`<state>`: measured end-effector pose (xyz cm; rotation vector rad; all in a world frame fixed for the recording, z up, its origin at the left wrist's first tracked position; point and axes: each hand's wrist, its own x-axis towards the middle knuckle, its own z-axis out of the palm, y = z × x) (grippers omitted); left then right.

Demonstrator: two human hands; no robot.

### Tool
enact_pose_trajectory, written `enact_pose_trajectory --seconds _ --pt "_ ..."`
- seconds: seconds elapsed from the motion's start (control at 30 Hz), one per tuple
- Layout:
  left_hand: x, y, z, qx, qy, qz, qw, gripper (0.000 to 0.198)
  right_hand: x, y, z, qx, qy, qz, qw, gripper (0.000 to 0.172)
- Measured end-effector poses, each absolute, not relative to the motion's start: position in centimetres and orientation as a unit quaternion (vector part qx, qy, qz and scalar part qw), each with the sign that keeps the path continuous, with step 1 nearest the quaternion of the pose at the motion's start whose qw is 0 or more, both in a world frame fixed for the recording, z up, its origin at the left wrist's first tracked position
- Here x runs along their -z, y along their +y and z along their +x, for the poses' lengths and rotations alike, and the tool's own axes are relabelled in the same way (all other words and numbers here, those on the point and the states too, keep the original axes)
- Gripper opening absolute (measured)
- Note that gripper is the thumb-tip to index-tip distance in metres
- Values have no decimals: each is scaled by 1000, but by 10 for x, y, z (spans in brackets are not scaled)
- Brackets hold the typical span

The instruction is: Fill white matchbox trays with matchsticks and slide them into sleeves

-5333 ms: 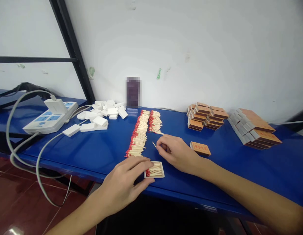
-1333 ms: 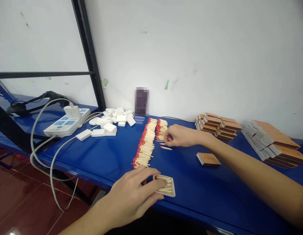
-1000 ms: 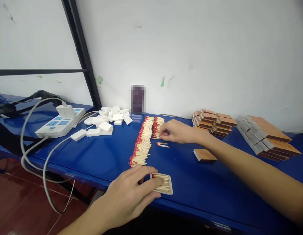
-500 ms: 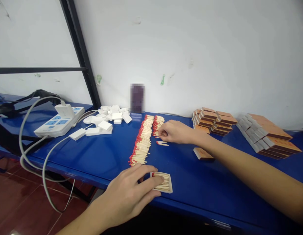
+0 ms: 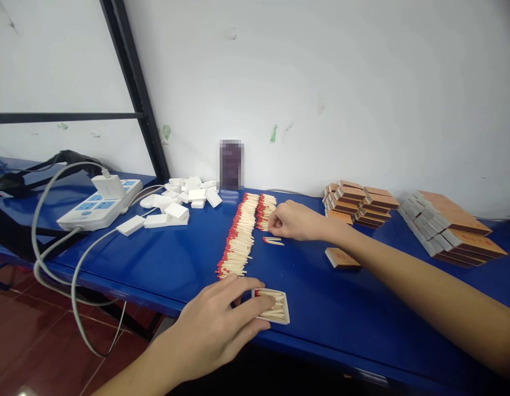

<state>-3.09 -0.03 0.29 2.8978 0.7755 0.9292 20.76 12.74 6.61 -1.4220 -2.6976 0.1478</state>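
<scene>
My left hand (image 5: 225,316) grips a white matchbox tray (image 5: 286,318) at the table's front edge, one finger lying over the matches (image 5: 273,313) inside. My right hand (image 5: 294,220) is closed with bent fingers at the near end of the shorter row of matches (image 5: 266,209); what its fingertips hold, if anything, is hidden. Just below it lie a few loose matches (image 5: 273,241) on the blue table (image 5: 304,297). To the left runs a long row of red-tipped matches (image 5: 240,236). A single matchbox sleeve (image 5: 341,258) lies under my right forearm.
White inner trays (image 5: 180,201) are heaped at the back left, beside a power strip (image 5: 102,203) with looping cables. Stacked brown sleeves (image 5: 362,203) and a bigger stack of matchboxes (image 5: 453,228) stand at the right. A pixelated dark object (image 5: 231,165) leans against the wall.
My right hand has shifted very slightly at the near end of the shorter match row. My left hand keeps its hold on the tray.
</scene>
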Motion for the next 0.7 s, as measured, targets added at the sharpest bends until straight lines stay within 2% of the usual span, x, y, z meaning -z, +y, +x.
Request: enact_pose_trajectory --seconds 0.27,0.7 --pt "-3 -1 -31 -293 251 923 -3 25 -67 131 213 -132 -880 -454 46 11" --pt "-2 -1 -31 -288 249 925 7 23 -78 128 215 -190 -871 -452 19 14"
